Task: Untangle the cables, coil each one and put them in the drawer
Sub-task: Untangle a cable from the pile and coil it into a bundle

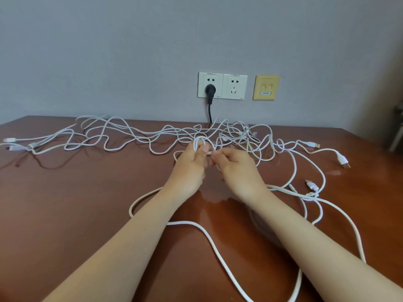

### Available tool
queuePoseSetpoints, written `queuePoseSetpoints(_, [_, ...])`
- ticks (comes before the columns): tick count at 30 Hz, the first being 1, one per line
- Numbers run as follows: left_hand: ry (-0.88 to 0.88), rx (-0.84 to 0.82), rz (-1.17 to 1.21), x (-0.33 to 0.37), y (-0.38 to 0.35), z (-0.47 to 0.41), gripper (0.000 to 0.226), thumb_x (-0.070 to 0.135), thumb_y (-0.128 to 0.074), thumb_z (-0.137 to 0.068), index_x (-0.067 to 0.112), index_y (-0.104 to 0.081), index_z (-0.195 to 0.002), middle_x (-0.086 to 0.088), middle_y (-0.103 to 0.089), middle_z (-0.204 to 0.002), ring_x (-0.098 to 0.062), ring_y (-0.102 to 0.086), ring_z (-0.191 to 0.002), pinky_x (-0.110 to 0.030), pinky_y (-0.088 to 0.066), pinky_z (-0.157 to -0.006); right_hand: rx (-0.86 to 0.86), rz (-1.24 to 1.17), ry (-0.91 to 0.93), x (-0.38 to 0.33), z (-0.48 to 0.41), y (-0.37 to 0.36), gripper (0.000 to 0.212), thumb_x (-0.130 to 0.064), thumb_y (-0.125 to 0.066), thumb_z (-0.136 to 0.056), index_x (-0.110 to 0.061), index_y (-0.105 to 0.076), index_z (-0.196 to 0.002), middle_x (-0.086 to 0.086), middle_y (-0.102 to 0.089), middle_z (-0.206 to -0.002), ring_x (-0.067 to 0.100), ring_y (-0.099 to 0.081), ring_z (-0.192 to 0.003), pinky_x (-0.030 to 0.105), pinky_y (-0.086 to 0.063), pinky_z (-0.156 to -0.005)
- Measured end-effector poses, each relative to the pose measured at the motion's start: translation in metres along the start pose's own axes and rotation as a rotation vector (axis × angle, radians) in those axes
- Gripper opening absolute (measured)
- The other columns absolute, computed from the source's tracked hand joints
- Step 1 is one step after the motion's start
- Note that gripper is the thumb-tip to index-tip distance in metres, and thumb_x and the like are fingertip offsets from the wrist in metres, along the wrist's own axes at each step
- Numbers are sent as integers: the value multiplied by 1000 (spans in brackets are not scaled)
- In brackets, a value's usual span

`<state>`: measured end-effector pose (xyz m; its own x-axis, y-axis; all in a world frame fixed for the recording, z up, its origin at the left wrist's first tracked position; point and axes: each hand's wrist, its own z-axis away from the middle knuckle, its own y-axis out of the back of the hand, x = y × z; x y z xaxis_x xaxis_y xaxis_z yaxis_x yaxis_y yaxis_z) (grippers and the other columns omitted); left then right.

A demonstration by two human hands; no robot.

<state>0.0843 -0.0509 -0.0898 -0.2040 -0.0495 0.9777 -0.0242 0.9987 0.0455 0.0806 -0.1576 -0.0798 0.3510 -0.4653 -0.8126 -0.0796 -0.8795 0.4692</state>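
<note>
Head view, looking down along two bare forearms onto a glossy reddish-brown wooden counter [87,214] that stands against a grey wall [130,51]. A tangle of thin white cables [130,136] sprawls along the far edge. It runs from the left edge, where two small connectors [9,140] lie, across toward the right edge.

Near the middle of the counter, just in front of the densest knot, the two hands meet. The left grip [192,168] is curled round a small coil [201,143] of white cable. A few loops stand up above the fingers, with the thumb pressed against them. The right grip [237,168], just beside it, pinches a short stretch of the same cable between thumb and forefinger. The strand spans the little gap between the hands.

A thicker white cable [207,235] lies in wide, loose loops toward the near edge. It passes under both forearms and curves out to the right. Three USB plugs [344,162] with white housings lie loose near the right edge, apart from one another.

On the wall above the far edge are two white socket plates [234,87] side by side. A black plug [210,90] sits in the left one, and its black cord drops behind the counter. To their right is a yellowish plate [266,87] with two small ports.
</note>
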Motion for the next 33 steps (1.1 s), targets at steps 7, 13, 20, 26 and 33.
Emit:
queuePoseSetpoints(7, [-103,-43,-80,-5,1,2,29,23,-29,-102,20,-52,-85,13,-45,-40,-1,-30,-31,-9,-23,-36,-114,-95,-127,1,-3,7,45,-26,-50,-94,-19,-56,-50,-10,-35,-31,5,-32,-32,22,-25,-50])
queuePoseSetpoints(13, [-85,-41,-88,-3,-1,5,28,27,-29,-102,22,-57,-97,13,-46,-39,2,-39,-33,-9,-26,-39,-225,-68,-238,1,0,10,50,-39,-47,-95,-16,-56,-52,-10,-36,-30,3,-32,-27,15,-23,-41])
queuePoseSetpoints(20, [1,23,39,2,-6,7,37,27,-30,-103,21,-54,-76,7,-40,-33,-2,-27,-28,-13,-22,-33,-240,-32,-180,-3,0,6,51,-32,-41,-98,-15,-53,-51,-8,-36,-30,3,-32,-29,18,-25,-43])
queuePoseSetpoints(26, [-195,24,-352,-1,-2,9,28,26,-30,-101,27,-48,-79,7,-52,-46,1,-46,-46,-24,-31,-55,-311,-92,-276,-3,2,9,49,-32,-43,-95,-15,-46,-50,-8,-30,-32,6,-25,-30,17,-23,-36])
queuePoseSetpoints(33, [-70,113,-285,2,-3,4,28,20,-29,-102,10,-54,-97,4,-54,-63,-10,-50,-58,-9,-39,-49,-336,-46,-161,-3,2,6,38,-10,-47,-84,-19,-54,-48,-15,-41,-35,2,-35,-35,21,-26,-51])
